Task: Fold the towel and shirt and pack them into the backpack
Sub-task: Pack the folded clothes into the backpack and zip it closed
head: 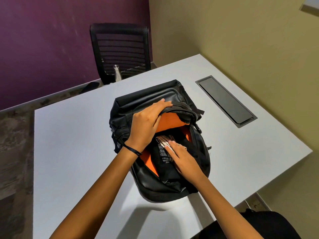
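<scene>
Lying flat on the white worktop [69, 152], the black backpack [138, 102] is unzipped, exposing an orange lining. The left hand [146, 121] grips the raised flap, fingers curled over its edge. The right hand [184, 161] is inside the main compartment, fingers straight and close together, pressing on the folded striped towel [163, 152], which lies on the black shirt [165, 171].

Backpack [150, 95] lies mid-table [69, 144], folded bundle [168, 169] in its open compartment under the right hand [184, 161], left hand [146, 121] on the flap at the bundle's 11 o'clock, cable hatch [226, 100] at backpack's 2 o'clock, chair [120, 49] with bottle [117, 73] behind table at 12 o'clock.
</scene>
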{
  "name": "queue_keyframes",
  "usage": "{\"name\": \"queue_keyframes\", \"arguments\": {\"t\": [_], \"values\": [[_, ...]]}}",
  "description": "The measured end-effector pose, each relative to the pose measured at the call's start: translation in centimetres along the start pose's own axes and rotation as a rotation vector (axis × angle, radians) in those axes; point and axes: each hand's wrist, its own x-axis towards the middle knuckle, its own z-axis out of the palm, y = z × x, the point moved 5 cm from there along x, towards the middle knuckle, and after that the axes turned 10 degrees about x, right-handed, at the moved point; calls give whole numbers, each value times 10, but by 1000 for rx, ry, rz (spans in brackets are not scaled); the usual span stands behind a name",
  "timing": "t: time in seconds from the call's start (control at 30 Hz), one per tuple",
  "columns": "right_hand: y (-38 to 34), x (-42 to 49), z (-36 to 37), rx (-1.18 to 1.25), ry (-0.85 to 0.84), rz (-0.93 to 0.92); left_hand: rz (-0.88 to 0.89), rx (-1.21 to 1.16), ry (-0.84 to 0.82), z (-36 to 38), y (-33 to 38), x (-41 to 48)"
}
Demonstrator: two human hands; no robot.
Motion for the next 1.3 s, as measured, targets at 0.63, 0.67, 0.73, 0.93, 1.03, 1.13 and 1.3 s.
{"name": "queue_keyframes", "arguments": {"t": [0.63, 0.67, 0.73, 0.93, 1.03, 1.13, 1.3], "values": [[3, 25, -10, 328, -67, 327, -49, 14, -109, 14, -27, -22], [-6, 23, -3, 234, -125, 269, -54, 14, -113, 15, -26, -21], [-15, 19, 9, 121, -141, 226, -69, 12, -121, 16, -26, -20], [-10, 22, 18, 196, 2, 362, -78, 18, -145, 19, -28, -20], [10, 24, 1, 520, 225, 550, -103, 11, -150, 19, -31, -18], [35, 20, -9, 706, 256, 696, -110, 11, -150, 19, -32, -15], [58, 7, -8, 1079, 305, 830, -123, 2, -156, 18, -31, -14]]}}
